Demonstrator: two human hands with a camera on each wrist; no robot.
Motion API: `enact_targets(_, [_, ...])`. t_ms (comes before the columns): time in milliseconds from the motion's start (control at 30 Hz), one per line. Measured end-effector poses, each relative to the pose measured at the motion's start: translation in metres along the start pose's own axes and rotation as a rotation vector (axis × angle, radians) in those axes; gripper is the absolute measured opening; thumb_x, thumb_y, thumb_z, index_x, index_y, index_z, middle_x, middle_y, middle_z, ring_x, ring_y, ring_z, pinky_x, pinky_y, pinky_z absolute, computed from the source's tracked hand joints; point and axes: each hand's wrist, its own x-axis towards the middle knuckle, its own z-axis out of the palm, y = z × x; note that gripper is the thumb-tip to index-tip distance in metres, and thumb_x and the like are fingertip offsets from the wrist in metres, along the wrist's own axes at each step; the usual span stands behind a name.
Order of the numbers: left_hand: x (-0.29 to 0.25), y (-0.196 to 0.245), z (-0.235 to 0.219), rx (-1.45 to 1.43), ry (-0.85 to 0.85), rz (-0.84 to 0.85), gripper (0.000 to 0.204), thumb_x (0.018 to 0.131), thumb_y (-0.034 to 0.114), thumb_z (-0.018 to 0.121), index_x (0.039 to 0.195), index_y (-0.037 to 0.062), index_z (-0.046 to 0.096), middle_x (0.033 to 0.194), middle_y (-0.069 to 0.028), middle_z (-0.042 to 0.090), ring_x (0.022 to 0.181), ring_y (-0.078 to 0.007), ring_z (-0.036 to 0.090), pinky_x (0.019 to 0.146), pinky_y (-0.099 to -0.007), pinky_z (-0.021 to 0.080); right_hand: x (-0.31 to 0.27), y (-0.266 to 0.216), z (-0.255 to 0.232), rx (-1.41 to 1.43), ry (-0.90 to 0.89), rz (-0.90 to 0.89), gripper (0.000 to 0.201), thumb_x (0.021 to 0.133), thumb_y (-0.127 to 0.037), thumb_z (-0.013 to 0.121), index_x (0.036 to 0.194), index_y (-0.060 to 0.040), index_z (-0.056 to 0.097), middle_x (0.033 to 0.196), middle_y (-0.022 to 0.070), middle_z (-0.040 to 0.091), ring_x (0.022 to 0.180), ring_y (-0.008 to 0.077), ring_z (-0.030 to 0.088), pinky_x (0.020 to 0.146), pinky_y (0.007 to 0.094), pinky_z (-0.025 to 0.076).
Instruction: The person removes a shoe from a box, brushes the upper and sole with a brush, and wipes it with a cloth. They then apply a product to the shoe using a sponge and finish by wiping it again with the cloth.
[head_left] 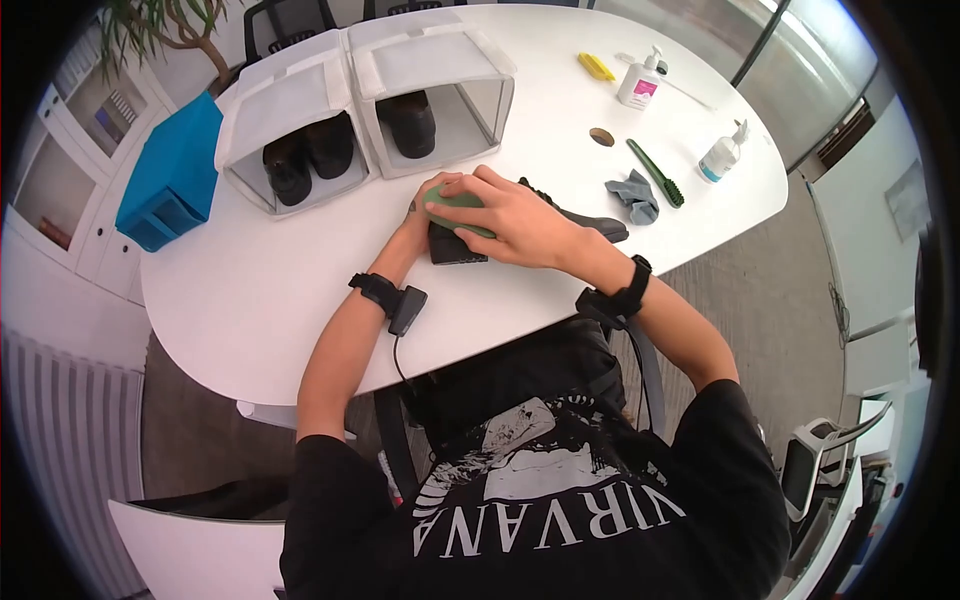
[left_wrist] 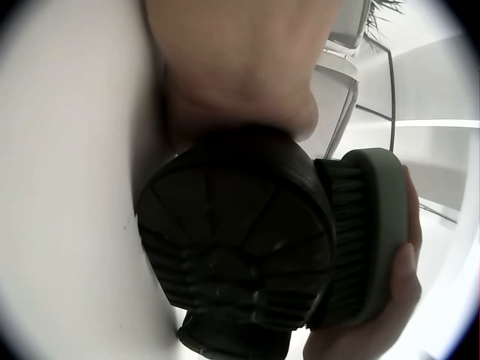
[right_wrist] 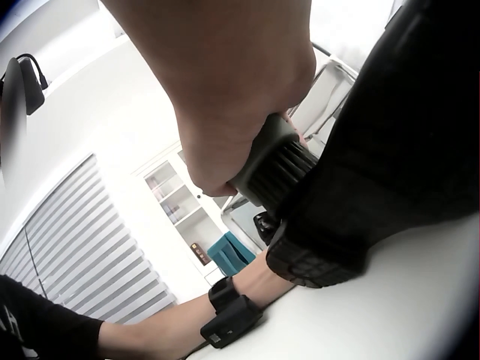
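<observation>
A black lace-up shoe (head_left: 600,228) lies on its side on the white table, toe to the right, its treaded sole (left_wrist: 232,232) facing the left wrist camera. My left hand (head_left: 432,192) holds the shoe near its heel, its fingers mostly hidden behind shoe and brush. With my right hand (head_left: 520,222) I grip a green shoe brush (head_left: 462,208) by its rounded back. The brush's dark bristles (left_wrist: 346,232) press against the upward-facing side of the shoe, close to the heel.
White shoe boxes (head_left: 290,80) with black shoes inside stand at the back left, beside a blue box (head_left: 172,175). On the right lie a grey cloth (head_left: 634,197), a long green brush (head_left: 656,172) and a yellow object (head_left: 596,67). A pump bottle (head_left: 641,82) and a spray bottle (head_left: 722,155) stand there.
</observation>
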Motion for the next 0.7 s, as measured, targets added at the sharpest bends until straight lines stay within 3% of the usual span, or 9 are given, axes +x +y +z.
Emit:
enact_targets(33, [0.002, -0.003, -0.005, 0.005, -0.025, 0.002, 0.054, 0.095, 0.049, 0.062, 0.124, 0.0046, 0.068, 0.11, -0.0129, 0.074, 0.088, -0.0255, 0.075, 0.077, -0.0378, 0.063, -0.001, -0.002, -0.002, -0.03, -0.021, -0.014, 0.05, 0.099, -0.016, 0.065, 0.148, -0.0111, 0.065, 0.131, 0.0132, 0.063, 0.123, 0.0324, 0.058, 0.102, 0.0442, 0.057])
enact_targets(100, [0.013, -0.006, -0.017, -0.006, 0.018, -0.048, 0.033, 0.097, 0.043, 0.066, 0.081, 0.0142, 0.062, 0.077, -0.0044, 0.065, 0.075, -0.0212, 0.067, 0.068, -0.035, 0.057, -0.023, 0.007, -0.012, -0.027, 0.012, 0.029, 0.05, 0.099, -0.016, 0.065, 0.149, -0.0113, 0.065, 0.132, 0.0136, 0.063, 0.122, 0.0327, 0.059, 0.102, 0.0444, 0.057])
enact_targets(167, [0.013, -0.007, -0.01, -0.112, -0.107, 0.031, 0.041, 0.101, 0.039, 0.059, 0.067, 0.0181, 0.052, 0.061, 0.0003, 0.055, 0.073, -0.0166, 0.066, 0.062, -0.032, 0.055, -0.054, 0.017, -0.026, -0.053, 0.012, 0.123, 0.05, 0.099, -0.016, 0.066, 0.149, -0.012, 0.065, 0.133, 0.0142, 0.063, 0.12, 0.0328, 0.06, 0.102, 0.0447, 0.057])
enact_targets(267, [0.005, -0.002, -0.002, -0.138, -0.152, 0.043, 0.046, 0.101, 0.036, 0.061, 0.064, 0.019, 0.041, 0.066, 0.0, 0.052, 0.063, -0.0165, 0.056, 0.063, -0.0286, 0.048, -0.067, 0.02, -0.027, -0.048, -0.008, 0.147, 0.049, 0.099, -0.017, 0.066, 0.148, -0.0125, 0.065, 0.131, 0.0138, 0.063, 0.12, 0.0325, 0.06, 0.102, 0.0447, 0.057])
enact_targets(367, [0.011, -0.001, -0.02, -0.04, -0.099, -0.004, 0.035, 0.102, 0.037, 0.059, 0.074, 0.0165, 0.055, 0.074, -0.0029, 0.061, 0.07, -0.019, 0.064, 0.066, -0.0304, 0.054, -0.03, 0.016, -0.01, -0.096, -0.005, 0.033, 0.047, 0.099, -0.017, 0.066, 0.145, -0.0116, 0.067, 0.13, 0.0129, 0.062, 0.119, 0.0316, 0.058, 0.101, 0.0446, 0.057])
enact_targets(467, [-0.011, -0.002, 0.006, -0.008, 0.095, 0.062, 0.045, 0.104, 0.045, 0.05, 0.123, 0.0084, 0.068, 0.113, -0.012, 0.074, 0.092, -0.0245, 0.076, 0.078, -0.0382, 0.065, 0.008, 0.014, 0.014, -0.117, 0.014, -0.032, 0.045, 0.098, -0.017, 0.066, 0.143, -0.0105, 0.068, 0.13, 0.0114, 0.06, 0.117, 0.0306, 0.057, 0.099, 0.0439, 0.058])
enact_targets(567, [-0.015, -0.001, 0.013, 0.045, 0.136, 0.094, 0.047, 0.104, 0.049, 0.049, 0.121, 0.0103, 0.07, 0.115, -0.0114, 0.072, 0.091, -0.0239, 0.076, 0.076, -0.0378, 0.065, 0.015, 0.011, 0.012, -0.092, 0.049, -0.066, 0.046, 0.097, -0.017, 0.067, 0.142, -0.0098, 0.067, 0.131, 0.0098, 0.059, 0.116, 0.0298, 0.057, 0.098, 0.0429, 0.058])
enact_targets(600, [-0.016, 0.001, 0.016, 0.015, 0.169, 0.09, 0.041, 0.104, 0.046, 0.05, 0.105, 0.0113, 0.071, 0.102, -0.0081, 0.074, 0.083, -0.0219, 0.074, 0.073, -0.036, 0.064, 0.007, 0.006, 0.004, -0.102, 0.028, -0.058, 0.047, 0.097, -0.017, 0.067, 0.143, -0.0097, 0.067, 0.132, 0.0091, 0.058, 0.116, 0.0297, 0.057, 0.098, 0.0426, 0.058])
enact_targets(700, [0.0, 0.001, -0.009, 0.003, -0.047, -0.057, 0.038, 0.103, 0.043, 0.052, 0.087, 0.013, 0.068, 0.085, -0.0045, 0.073, 0.071, -0.02, 0.071, 0.07, -0.0335, 0.062, -0.022, 0.012, -0.002, -0.109, 0.023, -0.066, 0.048, 0.097, -0.017, 0.068, 0.145, -0.0099, 0.066, 0.134, 0.0055, 0.059, 0.114, 0.0292, 0.056, 0.099, 0.0419, 0.058])
